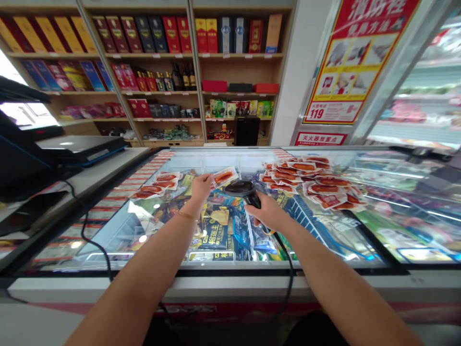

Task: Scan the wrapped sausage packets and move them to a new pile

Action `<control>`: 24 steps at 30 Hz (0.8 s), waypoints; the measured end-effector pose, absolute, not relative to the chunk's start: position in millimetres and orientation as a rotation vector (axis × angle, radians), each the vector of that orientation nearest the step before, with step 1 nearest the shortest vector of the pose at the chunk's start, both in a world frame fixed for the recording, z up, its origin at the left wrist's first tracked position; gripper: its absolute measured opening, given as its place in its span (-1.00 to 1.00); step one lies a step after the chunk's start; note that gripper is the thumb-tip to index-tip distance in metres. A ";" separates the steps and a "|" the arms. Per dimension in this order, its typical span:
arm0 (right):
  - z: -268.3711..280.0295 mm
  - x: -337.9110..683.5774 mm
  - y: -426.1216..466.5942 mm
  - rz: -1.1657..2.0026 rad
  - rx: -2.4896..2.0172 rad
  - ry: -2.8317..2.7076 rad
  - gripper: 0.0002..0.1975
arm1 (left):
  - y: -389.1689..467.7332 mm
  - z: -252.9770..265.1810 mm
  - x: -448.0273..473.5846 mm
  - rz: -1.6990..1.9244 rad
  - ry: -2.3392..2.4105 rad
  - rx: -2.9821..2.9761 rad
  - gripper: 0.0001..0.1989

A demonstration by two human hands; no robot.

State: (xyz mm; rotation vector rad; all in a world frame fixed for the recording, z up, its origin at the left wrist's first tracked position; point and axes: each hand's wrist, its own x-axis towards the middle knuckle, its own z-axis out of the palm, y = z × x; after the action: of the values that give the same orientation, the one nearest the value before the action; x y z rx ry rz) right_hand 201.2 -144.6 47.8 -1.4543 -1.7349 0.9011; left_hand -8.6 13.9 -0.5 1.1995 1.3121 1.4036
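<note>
My left hand (202, 187) pinches the left end of a flat clear packet with a reddish-brown sausage (224, 177) inside, held above the freezer's glass lid. Wrapped round the grip of a black barcode scanner (242, 188) is my right hand (264, 210); the scanner's head points left, close beside the packet. To the right, a heap of similar sausage packets (326, 185) lies on the glass. A smaller group of them (160, 185) rests on the left side of the glass.
Beneath the glass lid (144, 218) are bagged goods and a blue wire basket (306, 223). A black scanner cord (288, 269) hangs over the front edge. At left stands a counter with a dark scale-like machine (81, 149). Shelves of boxes (151, 36) line the back wall.
</note>
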 end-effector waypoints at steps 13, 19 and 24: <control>47.7 204.2 -141.9 0.879 -1.442 -1.690 -0.85 | 11.0 -2.7 -9.2 1.429 1.312 1.223 -0.77; 52.9 222.8 -134.5 0.852 -1.457 -1.423 -0.83 | 5.9 16.8 14.1 1.391 1.305 1.147 -0.84; 72.9 273.5 -139.7 0.718 -1.514 -1.263 -0.82 | 12.6 61.4 80.1 1.350 1.160 1.241 -0.88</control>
State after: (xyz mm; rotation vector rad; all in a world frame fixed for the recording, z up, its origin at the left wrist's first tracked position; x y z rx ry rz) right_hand 273.5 -139.7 72.9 -1.5138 -1.2629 0.7177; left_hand 80.1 12.6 61.4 1.2413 1.1599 1.3500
